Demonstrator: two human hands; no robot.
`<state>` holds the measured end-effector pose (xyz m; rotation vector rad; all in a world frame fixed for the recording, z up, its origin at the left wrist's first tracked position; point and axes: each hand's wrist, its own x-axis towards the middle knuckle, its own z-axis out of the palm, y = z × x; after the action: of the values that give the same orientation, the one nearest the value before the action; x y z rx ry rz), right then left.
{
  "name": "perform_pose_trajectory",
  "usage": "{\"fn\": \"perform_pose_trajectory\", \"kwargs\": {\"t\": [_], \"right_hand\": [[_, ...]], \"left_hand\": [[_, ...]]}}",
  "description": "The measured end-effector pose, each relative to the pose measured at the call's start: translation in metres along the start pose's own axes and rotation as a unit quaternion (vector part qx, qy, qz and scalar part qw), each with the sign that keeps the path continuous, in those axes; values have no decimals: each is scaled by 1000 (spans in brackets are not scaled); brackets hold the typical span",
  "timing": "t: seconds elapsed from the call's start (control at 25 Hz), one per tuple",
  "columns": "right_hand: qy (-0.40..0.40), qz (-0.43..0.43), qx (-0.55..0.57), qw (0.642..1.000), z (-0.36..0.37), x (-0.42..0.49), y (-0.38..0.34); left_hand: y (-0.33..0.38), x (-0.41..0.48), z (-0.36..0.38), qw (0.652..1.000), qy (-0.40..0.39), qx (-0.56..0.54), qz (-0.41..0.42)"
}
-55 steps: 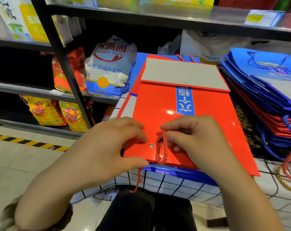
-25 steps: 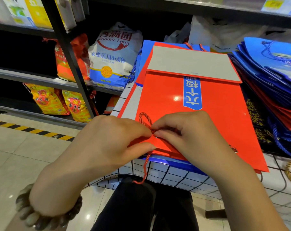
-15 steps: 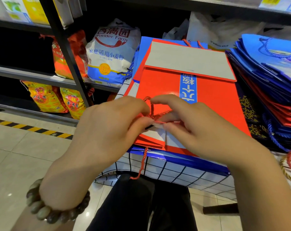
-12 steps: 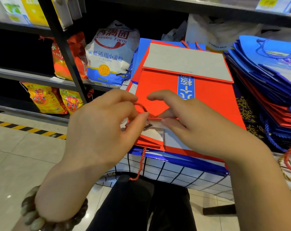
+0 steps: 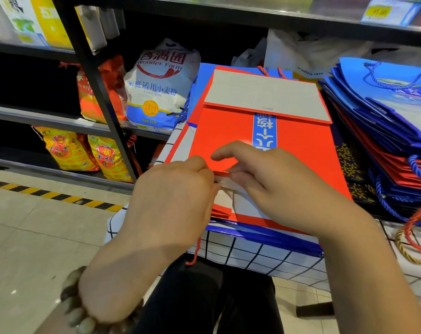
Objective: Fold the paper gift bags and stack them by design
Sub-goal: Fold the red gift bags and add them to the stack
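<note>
A flattened red gift bag (image 5: 228, 131) with a blue label strip lies on top of a blue bag (image 5: 265, 233) on the checked surface, its grey base flap folded over at the far end. My left hand (image 5: 173, 196) and my right hand (image 5: 269, 182) meet at the bag's near opening. Both pinch the lifted red top edge there, with the white inside showing under my fingers. A red cord end (image 5: 192, 259) dangles below my left hand. The bag's red handle is hidden under my fingers.
A slanted pile of folded blue and red bags (image 5: 385, 131) with rope handles fills the right. A white flour sack (image 5: 161, 85) and orange packets (image 5: 69, 148) sit on black shelves at the left. The checked cloth (image 5: 265, 256) hangs over my lap.
My hands took the red handle cord at the bag's near edge, lifted that edge and opened it, exposing the white inside. The cord loop has gone out of sight under my fingers.
</note>
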<state>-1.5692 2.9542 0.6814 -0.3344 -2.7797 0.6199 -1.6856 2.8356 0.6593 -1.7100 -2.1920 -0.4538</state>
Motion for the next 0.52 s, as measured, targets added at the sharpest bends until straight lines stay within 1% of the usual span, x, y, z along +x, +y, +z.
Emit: {"fn": "perform_pose_trajectory", "kwargs": {"t": [0.08, 0.16, 0.24, 0.32, 0.36, 0.4, 0.44, 0.48, 0.52], "right_hand": [[2, -7, -23, 1000, 1, -1, 0], [12, -11, -36, 999, 0, -2, -2], [33, -1, -11, 999, -1, -4, -3], [58, 21, 35, 997, 0, -9, -3], [76, 21, 17, 997, 2, -13, -3], [94, 11, -38, 995, 5, -16, -4], [113, -2, -95, 989, 10, -20, -5], [128, -8, -131, 983, 14, -22, -7], [140, -5, -148, 979, 18, -24, -8]], "left_hand": [[-5, -2, -7, 999, -17, -49, 11], [-10, -3, -13, 992, -38, -120, 9], [-15, -5, -15, 980, -44, -191, -20], [-19, -5, -15, 955, -48, -281, -79], [-21, -3, -15, 935, -48, -331, -114], [-22, 1, -15, 918, -45, -367, -146], [-22, 6, -15, 908, -40, -381, -168], [-20, 12, -14, 910, -40, -373, -175], [-17, 19, -13, 920, -51, -348, -171]]}}
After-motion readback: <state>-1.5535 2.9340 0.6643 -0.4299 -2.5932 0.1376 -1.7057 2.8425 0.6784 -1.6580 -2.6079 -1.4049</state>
